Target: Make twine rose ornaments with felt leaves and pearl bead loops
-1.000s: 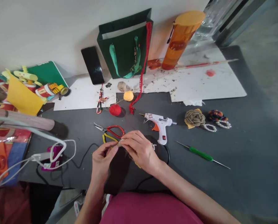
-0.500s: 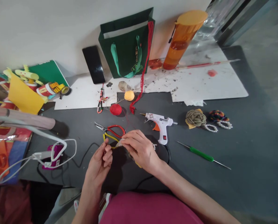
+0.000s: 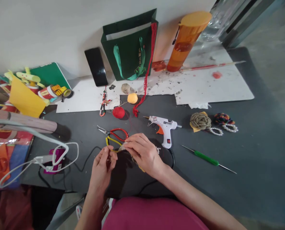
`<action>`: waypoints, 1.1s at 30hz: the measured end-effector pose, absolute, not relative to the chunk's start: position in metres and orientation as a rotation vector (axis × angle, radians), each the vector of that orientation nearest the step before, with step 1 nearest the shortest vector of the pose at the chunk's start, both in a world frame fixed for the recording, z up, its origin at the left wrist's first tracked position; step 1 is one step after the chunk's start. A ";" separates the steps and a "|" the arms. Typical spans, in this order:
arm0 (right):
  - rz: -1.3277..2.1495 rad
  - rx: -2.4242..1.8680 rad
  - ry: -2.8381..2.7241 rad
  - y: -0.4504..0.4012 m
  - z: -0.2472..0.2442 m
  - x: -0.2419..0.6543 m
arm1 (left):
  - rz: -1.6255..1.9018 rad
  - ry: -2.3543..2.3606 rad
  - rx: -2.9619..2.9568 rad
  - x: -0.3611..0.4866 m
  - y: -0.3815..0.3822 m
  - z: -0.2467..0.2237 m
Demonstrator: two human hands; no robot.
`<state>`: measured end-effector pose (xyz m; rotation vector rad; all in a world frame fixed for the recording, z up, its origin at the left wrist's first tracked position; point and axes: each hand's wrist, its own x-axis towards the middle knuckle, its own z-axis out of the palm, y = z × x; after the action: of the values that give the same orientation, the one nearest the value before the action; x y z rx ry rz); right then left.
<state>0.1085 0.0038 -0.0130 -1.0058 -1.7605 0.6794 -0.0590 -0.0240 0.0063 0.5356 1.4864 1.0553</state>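
Observation:
My left hand (image 3: 104,163) is closed in a pinch just below the yellow handle of the scissors; what lies between its fingers is too small to make out. Opposite it, my right hand (image 3: 143,153) pinches a small clear, whitish piece (image 3: 123,146). Scissors (image 3: 113,134) with one red and one yellow handle lie behind the fingertips. Partly hidden under my right hand is an item with a yellow edge, and pearly beads (image 3: 158,149) show beside it. A white glue gun (image 3: 166,129) lies just beyond my right hand.
Two crocheted flowers (image 3: 200,121) with bead loops and a green-handled hook (image 3: 206,158) lie right. Red yarn (image 3: 118,112), yellow yarn (image 3: 132,98), a phone (image 3: 96,67), a green bag (image 3: 130,48) and an orange bottle (image 3: 189,40) stand or lie behind. Cables (image 3: 65,150) are left.
My left hand has shifted slightly, its fingertips moving right and closer to my right hand. My right hand has hardly moved.

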 end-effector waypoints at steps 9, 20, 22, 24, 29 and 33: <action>0.674 -1.000 -1.762 0.004 -0.015 0.108 | 0.979 1.290 0.382 -0.055 -0.016 0.012; 0.698 -0.990 -1.756 0.005 -0.013 0.109 | 1.079 1.825 1.528 -0.050 -0.029 0.007; 0.700 -0.992 -1.756 0.005 -0.012 0.109 | 1.091 1.833 1.741 -0.050 -0.029 0.007; 0.699 -0.995 -1.757 0.004 -0.012 0.109 | 1.079 1.833 1.886 -0.049 -0.028 0.008; 0.677 -0.995 -1.762 0.003 -0.013 0.109 | 1.072 1.824 2.125 -0.049 -0.025 0.010; 0.668 -0.995 -1.760 0.004 -0.013 0.109 | 1.145 1.757 2.320 -0.049 -0.024 0.009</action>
<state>0.1085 0.0037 -0.0131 -0.9946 -1.7599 0.6677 -0.0492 -0.0244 0.0089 2.3201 1.7572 1.1452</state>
